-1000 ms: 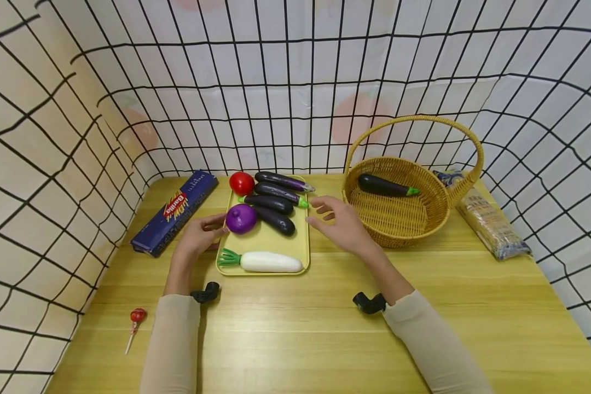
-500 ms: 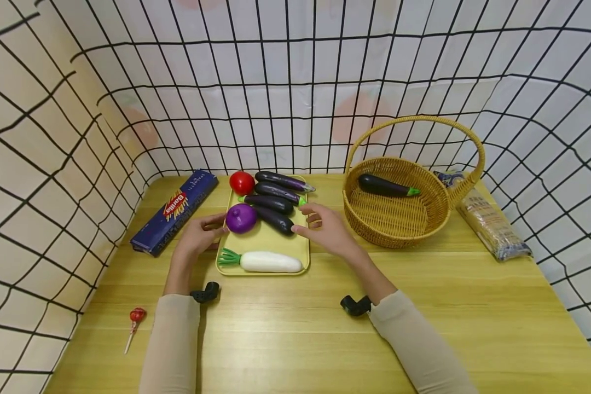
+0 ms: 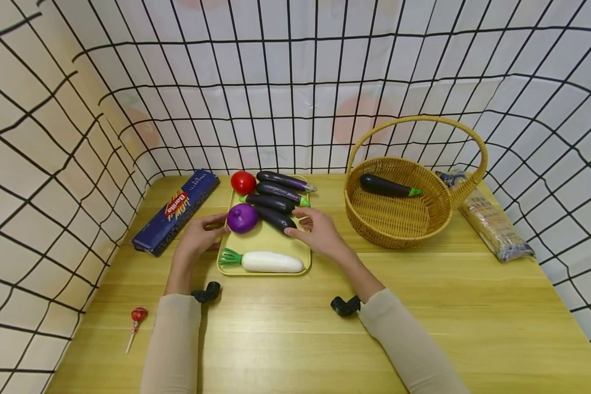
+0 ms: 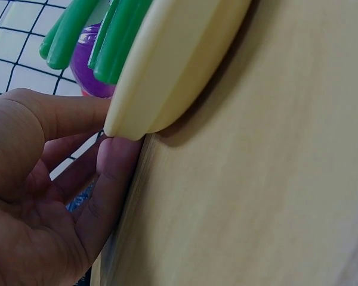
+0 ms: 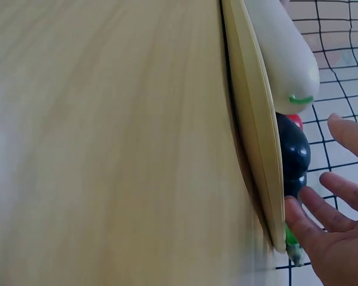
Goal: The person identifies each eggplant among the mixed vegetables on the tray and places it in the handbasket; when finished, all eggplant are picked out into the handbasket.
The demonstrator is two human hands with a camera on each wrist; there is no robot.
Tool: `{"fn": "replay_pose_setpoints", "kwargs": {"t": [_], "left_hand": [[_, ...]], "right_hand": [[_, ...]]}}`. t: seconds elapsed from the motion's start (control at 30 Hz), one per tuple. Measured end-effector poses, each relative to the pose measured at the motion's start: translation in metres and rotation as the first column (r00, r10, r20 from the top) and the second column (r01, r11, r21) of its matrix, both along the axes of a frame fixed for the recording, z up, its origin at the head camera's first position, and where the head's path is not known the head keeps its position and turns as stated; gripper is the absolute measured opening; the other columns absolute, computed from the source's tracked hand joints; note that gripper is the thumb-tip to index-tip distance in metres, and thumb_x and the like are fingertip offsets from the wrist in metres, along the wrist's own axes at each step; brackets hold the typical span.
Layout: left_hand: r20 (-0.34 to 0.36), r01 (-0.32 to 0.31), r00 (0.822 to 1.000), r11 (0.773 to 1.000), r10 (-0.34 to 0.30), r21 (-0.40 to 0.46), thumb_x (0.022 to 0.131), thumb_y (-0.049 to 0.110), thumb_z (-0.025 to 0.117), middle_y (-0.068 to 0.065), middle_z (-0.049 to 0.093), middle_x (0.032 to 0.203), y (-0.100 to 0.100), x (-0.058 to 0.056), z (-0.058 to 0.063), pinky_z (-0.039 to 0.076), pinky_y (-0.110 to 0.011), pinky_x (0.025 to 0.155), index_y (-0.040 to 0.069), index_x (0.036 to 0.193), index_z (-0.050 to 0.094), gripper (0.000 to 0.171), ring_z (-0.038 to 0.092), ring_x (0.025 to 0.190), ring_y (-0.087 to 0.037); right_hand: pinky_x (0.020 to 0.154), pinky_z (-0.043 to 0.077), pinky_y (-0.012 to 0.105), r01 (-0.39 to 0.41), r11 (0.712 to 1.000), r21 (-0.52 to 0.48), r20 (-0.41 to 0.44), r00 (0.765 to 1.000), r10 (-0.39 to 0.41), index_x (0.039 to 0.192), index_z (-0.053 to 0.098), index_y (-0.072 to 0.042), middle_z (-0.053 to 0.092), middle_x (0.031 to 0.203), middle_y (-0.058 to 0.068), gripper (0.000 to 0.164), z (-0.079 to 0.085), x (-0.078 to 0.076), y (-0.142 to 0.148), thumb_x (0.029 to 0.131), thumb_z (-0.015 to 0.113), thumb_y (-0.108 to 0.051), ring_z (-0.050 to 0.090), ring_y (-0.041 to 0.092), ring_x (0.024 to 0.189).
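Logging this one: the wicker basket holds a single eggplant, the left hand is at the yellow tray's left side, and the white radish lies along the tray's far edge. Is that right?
Not quite: the head view shows the white radish lying along the near edge of the yellow tray, not the far one. The rest stands.

So the eggplant [image 3: 276, 220] nearest the right grip [image 3: 319, 232] is glossy and near-black, lying on its side at a slant in the yellow tray [image 3: 243, 242], fat rounded end toward the right front. Can't really tell if the thumb's touching it from these angles. Three more dark eggplants [image 3: 270, 203] are lined up just behind it, two showing green stem ends. The tray's a shallow rectangle with rounded corners, sitting on the counter [image 3: 276, 339], left grip [image 3: 198, 236] holding its left rim.
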State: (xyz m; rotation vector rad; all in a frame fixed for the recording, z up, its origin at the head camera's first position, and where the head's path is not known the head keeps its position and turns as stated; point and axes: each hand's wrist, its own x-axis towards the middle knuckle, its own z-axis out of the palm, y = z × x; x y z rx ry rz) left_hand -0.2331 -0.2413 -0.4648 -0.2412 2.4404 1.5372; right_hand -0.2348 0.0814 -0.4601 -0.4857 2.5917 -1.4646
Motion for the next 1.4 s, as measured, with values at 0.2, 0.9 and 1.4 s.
{"fn": "replay_pose_setpoints", "kwargs": {"t": [0.2,0.9,1.4], "left_hand": [[0.004,-0.004,1.0,1.0,0.004,0.0,0.091,0.023,0.068,-0.005,0.051,0.145,0.0,-0.001,0.001,0.06,-0.032,0.08,0.025,0.14,0.054,0.051,0.056,0.122,-0.027],[0.004,0.001,1.0,1.0,-0.001,-0.021,0.091,0.025,0.069,-0.004,0.053,0.143,0.0,0.0,0.0,0.059,-0.033,0.082,0.027,0.139,0.054,0.05,0.055,0.122,-0.027],[0.013,-0.008,1.0,1.0,0.008,-0.014,0.091,0.026,0.069,-0.003,0.051,0.146,0.0,0.002,0.002,0.06,-0.032,0.081,0.027,0.14,0.054,0.051,0.056,0.121,-0.027]], "right_hand": [[0.097,0.053,0.038,0.015,0.999,0.047,0.011,1.0,-0.015,0.132,0.057,-0.015,0.06,0.13,0.005,0.06,-0.005,-0.005,-0.006,0.083,0.075,-0.044,0.061,0.023,0.111],[0.103,0.047,0.04,0.088,0.965,0.248,-0.094,0.993,-0.067,0.134,0.059,-0.016,0.062,0.132,0.006,0.054,-0.004,-0.009,-0.027,0.086,0.072,-0.039,0.057,0.026,0.12],[0.106,0.045,0.043,0.105,0.972,0.21,-0.084,0.992,-0.089,0.139,0.054,-0.018,0.055,0.141,0.01,0.052,0.014,0.001,-0.015,0.092,0.066,-0.033,0.054,0.027,0.124]]}}
